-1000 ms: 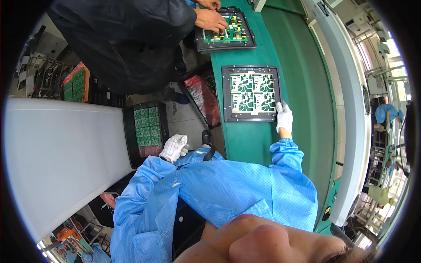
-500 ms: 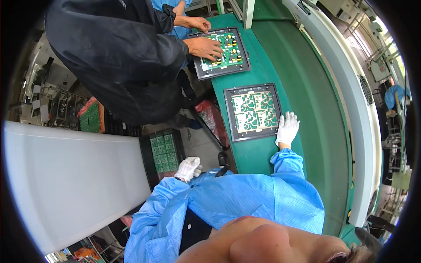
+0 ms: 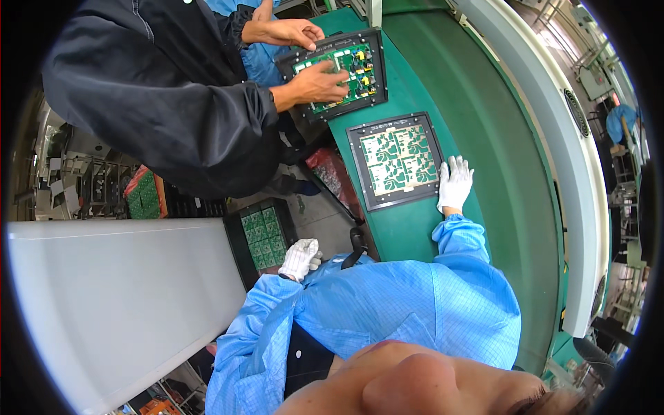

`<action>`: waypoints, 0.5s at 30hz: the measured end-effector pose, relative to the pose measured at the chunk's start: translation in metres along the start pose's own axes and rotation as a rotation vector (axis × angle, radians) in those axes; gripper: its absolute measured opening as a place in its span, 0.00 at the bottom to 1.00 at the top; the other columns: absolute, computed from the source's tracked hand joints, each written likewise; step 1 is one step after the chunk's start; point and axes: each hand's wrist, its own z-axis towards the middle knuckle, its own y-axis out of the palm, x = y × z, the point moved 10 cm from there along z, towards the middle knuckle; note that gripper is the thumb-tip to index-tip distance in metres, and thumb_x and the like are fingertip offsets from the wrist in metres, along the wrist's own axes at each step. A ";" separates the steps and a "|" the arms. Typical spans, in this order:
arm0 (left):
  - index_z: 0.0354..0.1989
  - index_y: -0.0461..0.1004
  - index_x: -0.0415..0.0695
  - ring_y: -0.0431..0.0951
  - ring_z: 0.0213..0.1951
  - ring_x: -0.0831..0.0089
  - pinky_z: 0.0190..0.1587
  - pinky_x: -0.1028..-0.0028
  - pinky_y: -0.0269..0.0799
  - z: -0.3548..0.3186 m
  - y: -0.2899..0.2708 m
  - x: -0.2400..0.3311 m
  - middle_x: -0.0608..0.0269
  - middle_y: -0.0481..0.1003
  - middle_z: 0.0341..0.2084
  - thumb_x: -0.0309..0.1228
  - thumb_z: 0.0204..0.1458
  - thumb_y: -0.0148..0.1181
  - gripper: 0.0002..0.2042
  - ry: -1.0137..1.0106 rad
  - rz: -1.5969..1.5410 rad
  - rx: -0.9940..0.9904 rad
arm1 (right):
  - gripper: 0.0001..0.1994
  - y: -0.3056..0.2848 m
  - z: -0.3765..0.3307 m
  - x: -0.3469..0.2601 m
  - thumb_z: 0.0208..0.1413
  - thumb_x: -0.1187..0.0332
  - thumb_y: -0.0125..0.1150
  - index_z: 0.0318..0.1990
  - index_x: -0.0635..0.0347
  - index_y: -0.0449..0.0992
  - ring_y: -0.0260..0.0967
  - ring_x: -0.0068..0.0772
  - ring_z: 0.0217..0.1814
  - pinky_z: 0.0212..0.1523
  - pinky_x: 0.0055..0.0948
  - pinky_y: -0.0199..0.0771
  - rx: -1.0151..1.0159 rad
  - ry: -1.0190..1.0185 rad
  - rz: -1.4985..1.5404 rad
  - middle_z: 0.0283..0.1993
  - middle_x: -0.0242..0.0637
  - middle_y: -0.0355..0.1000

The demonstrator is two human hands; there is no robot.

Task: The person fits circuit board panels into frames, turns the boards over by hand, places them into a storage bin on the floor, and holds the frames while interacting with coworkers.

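Observation:
My right hand, in a white glove, lies with fingers stretched out on the green bench. It is at the right edge of a black frame that holds a pale panel with green circuit patterns. My left hand, also gloved in white, rests near my lap with its fingers curled in; nothing shows in it. Past the frame, a person in a dark jacket has one bare hand over a green circuit board with components, set in a second black frame. The other hand is near that frame's far edge.
A green conveyor belt runs along the right, beside a long pale machine housing. On the left, a black crate of green boards stands beside a large whitish panel. A red-lined bin sits under the bench edge.
The view has shifted slightly. The other person's near hand has lifted and drawn its fingers together over the board, and their frame is tilted more. My hands keep their poses.

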 end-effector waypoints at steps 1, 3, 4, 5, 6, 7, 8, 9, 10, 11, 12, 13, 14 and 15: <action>0.34 0.74 0.42 0.79 0.23 0.74 0.25 0.75 0.75 0.000 -0.001 -0.002 0.60 0.79 0.26 0.50 0.60 0.50 0.20 -0.001 0.001 0.000 | 0.20 -0.002 0.000 -0.001 0.64 0.55 0.49 0.56 0.56 0.74 0.58 0.48 0.68 0.71 0.50 0.46 0.019 -0.006 0.008 0.63 0.45 0.66; 0.31 0.73 0.43 0.77 0.21 0.76 0.24 0.76 0.73 -0.003 0.000 0.005 0.61 0.78 0.24 0.48 0.60 0.50 0.19 0.021 0.022 -0.021 | 0.20 -0.002 -0.002 0.000 0.64 0.55 0.48 0.55 0.56 0.74 0.58 0.48 0.68 0.71 0.50 0.46 0.031 -0.006 0.014 0.63 0.45 0.66; 0.31 0.73 0.43 0.77 0.21 0.76 0.24 0.76 0.73 -0.005 -0.001 0.007 0.61 0.78 0.24 0.48 0.60 0.50 0.19 0.016 0.024 -0.024 | 0.20 -0.003 -0.002 -0.001 0.64 0.54 0.48 0.56 0.56 0.74 0.58 0.48 0.68 0.71 0.50 0.46 0.032 -0.008 0.014 0.63 0.45 0.66; 0.40 0.73 0.40 0.78 0.23 0.76 0.26 0.76 0.75 -0.007 0.000 0.007 0.60 0.79 0.28 0.48 0.60 0.51 0.20 -0.008 0.024 -0.034 | 0.20 -0.003 -0.002 -0.001 0.64 0.54 0.48 0.56 0.56 0.74 0.58 0.48 0.69 0.71 0.50 0.46 0.034 -0.011 0.013 0.64 0.45 0.66; 0.49 0.72 0.38 0.79 0.25 0.75 0.27 0.76 0.76 -0.008 0.000 0.006 0.59 0.79 0.31 0.49 0.60 0.52 0.23 -0.031 0.023 -0.044 | 0.20 -0.001 -0.002 0.000 0.64 0.54 0.48 0.56 0.56 0.74 0.58 0.48 0.69 0.71 0.50 0.46 0.030 -0.008 0.011 0.64 0.45 0.66; 0.49 0.72 0.38 0.79 0.25 0.75 0.27 0.76 0.76 -0.007 0.000 0.004 0.59 0.79 0.31 0.49 0.60 0.52 0.23 -0.035 0.024 -0.048 | 0.20 0.000 -0.001 0.000 0.64 0.54 0.48 0.56 0.56 0.74 0.58 0.48 0.69 0.71 0.50 0.45 0.018 -0.006 0.003 0.64 0.45 0.66; 0.49 0.72 0.38 0.79 0.25 0.75 0.27 0.76 0.76 -0.006 -0.001 0.001 0.59 0.79 0.31 0.49 0.60 0.52 0.24 -0.035 0.010 -0.041 | 0.20 0.002 -0.001 0.000 0.64 0.54 0.48 0.56 0.55 0.74 0.57 0.47 0.69 0.72 0.49 0.45 0.007 -0.006 -0.004 0.64 0.44 0.65; 0.49 0.72 0.38 0.79 0.25 0.75 0.27 0.76 0.76 -0.006 -0.001 0.000 0.59 0.79 0.31 0.49 0.60 0.52 0.24 -0.035 -0.003 -0.034 | 0.20 0.003 -0.002 0.001 0.64 0.54 0.48 0.56 0.55 0.74 0.57 0.47 0.69 0.72 0.49 0.45 0.003 -0.006 -0.006 0.64 0.44 0.65; 0.48 0.72 0.38 0.79 0.25 0.76 0.27 0.77 0.76 -0.006 -0.001 0.000 0.59 0.79 0.30 0.50 0.60 0.52 0.24 -0.018 0.011 -0.032 | 0.20 0.002 -0.003 0.002 0.64 0.54 0.48 0.56 0.55 0.74 0.57 0.47 0.69 0.72 0.49 0.45 0.001 0.001 0.011 0.64 0.44 0.65; 0.48 0.72 0.38 0.79 0.25 0.76 0.27 0.77 0.76 -0.007 0.000 0.002 0.59 0.79 0.30 0.50 0.60 0.52 0.24 -0.024 0.012 -0.037 | 0.20 0.001 -0.005 0.003 0.64 0.54 0.48 0.57 0.55 0.74 0.57 0.47 0.69 0.72 0.49 0.45 -0.002 0.009 0.028 0.64 0.44 0.66; 0.42 0.74 0.40 0.78 0.23 0.76 0.25 0.77 0.75 -0.009 -0.002 0.009 0.60 0.79 0.27 0.48 0.60 0.52 0.21 -0.003 -0.003 0.007 | 0.20 0.002 -0.005 0.004 0.64 0.54 0.48 0.57 0.55 0.74 0.57 0.47 0.69 0.72 0.49 0.45 -0.009 0.014 0.024 0.64 0.44 0.66; 0.35 0.75 0.41 0.77 0.21 0.76 0.24 0.77 0.74 -0.011 -0.005 0.013 0.61 0.78 0.24 0.46 0.60 0.52 0.18 0.017 -0.018 0.051 | 0.20 0.001 -0.003 0.001 0.64 0.54 0.48 0.56 0.54 0.74 0.58 0.48 0.68 0.71 0.49 0.46 0.017 -0.001 0.030 0.64 0.44 0.66; 0.41 0.75 0.39 0.79 0.23 0.74 0.26 0.76 0.75 -0.007 -0.005 0.006 0.59 0.80 0.27 0.47 0.60 0.52 0.20 0.030 0.004 0.025 | 0.20 -0.001 -0.003 0.000 0.64 0.54 0.49 0.56 0.53 0.74 0.58 0.48 0.68 0.71 0.49 0.46 0.040 -0.016 0.034 0.63 0.44 0.67; 0.43 0.75 0.38 0.80 0.23 0.73 0.26 0.75 0.76 -0.006 -0.007 0.003 0.57 0.81 0.28 0.47 0.60 0.52 0.21 0.052 0.045 0.035 | 0.20 -0.001 -0.003 0.000 0.64 0.54 0.49 0.56 0.53 0.74 0.58 0.48 0.68 0.71 0.49 0.46 0.030 -0.011 0.028 0.63 0.44 0.67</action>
